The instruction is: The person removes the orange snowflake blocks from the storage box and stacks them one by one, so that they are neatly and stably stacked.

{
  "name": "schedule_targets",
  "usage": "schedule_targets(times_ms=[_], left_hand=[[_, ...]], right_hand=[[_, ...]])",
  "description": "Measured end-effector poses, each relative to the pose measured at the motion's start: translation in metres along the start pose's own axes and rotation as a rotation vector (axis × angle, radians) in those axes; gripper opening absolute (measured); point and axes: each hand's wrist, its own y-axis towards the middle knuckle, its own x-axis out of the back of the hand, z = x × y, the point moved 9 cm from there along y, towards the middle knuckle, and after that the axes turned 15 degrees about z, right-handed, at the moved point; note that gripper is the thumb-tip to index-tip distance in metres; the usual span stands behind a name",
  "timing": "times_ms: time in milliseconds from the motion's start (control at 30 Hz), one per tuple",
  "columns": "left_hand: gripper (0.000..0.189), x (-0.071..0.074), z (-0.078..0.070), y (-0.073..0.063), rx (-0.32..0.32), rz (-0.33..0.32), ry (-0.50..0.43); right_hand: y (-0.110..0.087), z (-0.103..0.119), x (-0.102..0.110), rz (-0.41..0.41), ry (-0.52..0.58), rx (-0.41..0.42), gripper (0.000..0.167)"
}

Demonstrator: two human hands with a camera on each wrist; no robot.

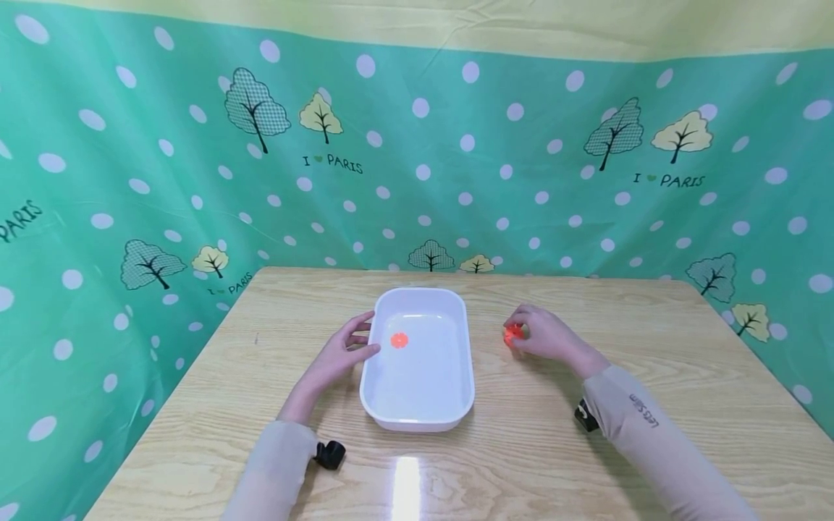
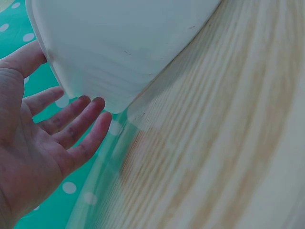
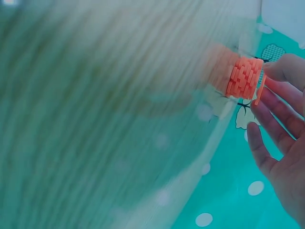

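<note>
A white rectangular tub point(image 1: 417, 394) stands on the table, with one flat orange notched disc point(image 1: 399, 340) lying inside it. My left hand point(image 1: 342, 351) is at the tub's left side, thumb at the rim and loosely spread fingers along the outer wall. To the right of the tub, my right hand point(image 1: 544, 334) is at a short stack of orange notched discs point(image 3: 242, 78). In the right wrist view, its thumb and fingers pinch a single orange disc point(image 3: 260, 90), tilted at the top end of the stack. The hand partly covers the stack in the head view.
The wooden table point(image 1: 651, 325) runs back to a green dotted curtain point(image 1: 417, 181). A black wrist camera point(image 1: 330, 454) sits below the left sleeve, and another black camera point(image 1: 586, 415) is by the right sleeve. Light reflects off the table's front.
</note>
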Motion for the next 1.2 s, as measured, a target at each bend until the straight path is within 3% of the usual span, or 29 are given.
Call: schedule_targets(times_ms=[567,700,833,1200], left_hand=[[0.068,0.0,-0.003,-0.001,0.002,0.012,-0.011],[0.067,-0.003,-0.013,-0.005,0.003,0.026,-0.02],[0.066,-0.005,-0.027,-0.012,0.012,0.03,-0.013],[0.066,-0.006,-0.03,-0.015,0.019,0.026,-0.009]], right_hand=[[-0.004,0.004,0.001,-0.017,-0.008,0.031,0.029],[-0.005,0.006,0.005,-0.029,-0.007,0.041,0.03],[-0.003,0.014,0.009,-0.035,-0.02,0.073,0.029],[0.013,0.043,0.02,-0.059,-0.019,0.126,0.024]])
